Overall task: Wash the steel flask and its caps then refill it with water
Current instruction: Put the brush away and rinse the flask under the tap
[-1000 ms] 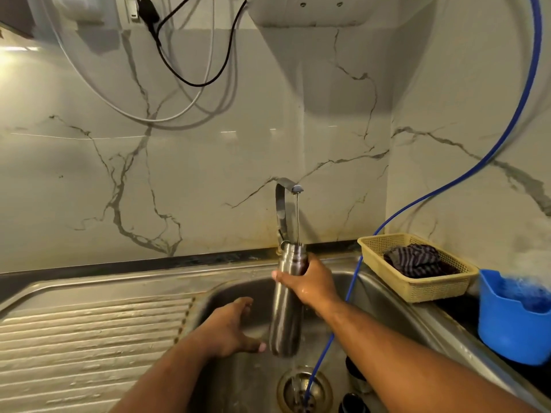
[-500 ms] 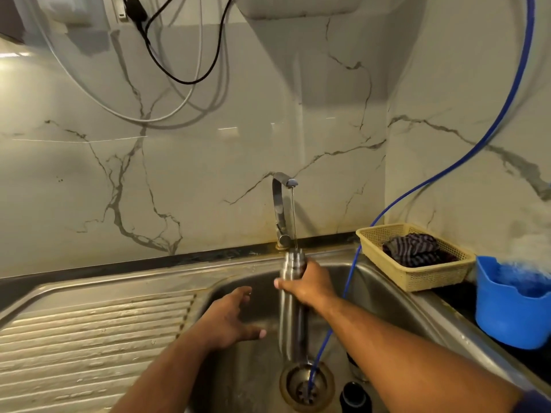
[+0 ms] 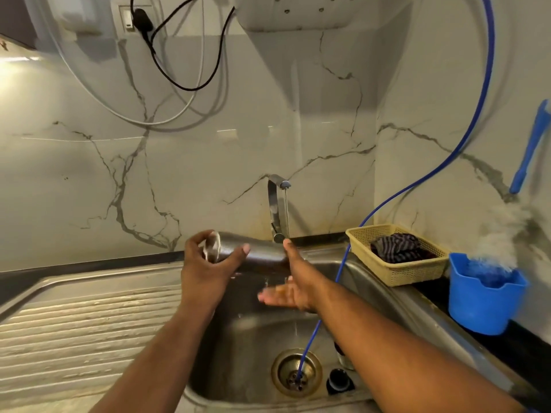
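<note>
Two forearms come in from the bottom edge. One sink (image 3: 253, 353), steel, with one ribbed drainboard (image 3: 74, 323) on its left. On the basin floor there is one drain (image 3: 296, 372), and one thin blue hose (image 3: 308, 351) ends in it. Just right of the drain lies one black cap (image 3: 340, 381). A second small piece (image 3: 344, 357) sits behind it, partly hidden by your right forearm, so I can't tell what it is.

One steel flask (image 3: 262, 251) is held lying flat in the air over the back of the basin, just in front of the tap. It has a plain brushed-metal body, and its shiny round left end faces you. Its right end is hidden behind your thumb.

Your left hand (image 3: 208, 269) has its fingers wrapped round the flask's left end. Your right hand (image 3: 293, 281) is released — fingers straight, palm up below the flask, holding nothing, thumb raised against the flask's right end.

One tap (image 3: 275, 204) runs a thin stream behind the flask. On the tabletop (image 3: 507, 353) to the right stand one yellow basket (image 3: 396, 272) with one striped cloth (image 3: 396, 248) inside, and one blue tub (image 3: 483, 305). The bristly thing in the tub is blurred, with a blue handle (image 3: 530, 150) rising from it.

The far wall is marble-look — one black cable (image 3: 179, 81) and a white cable (image 3: 119, 111) loop down from the socket.
</note>
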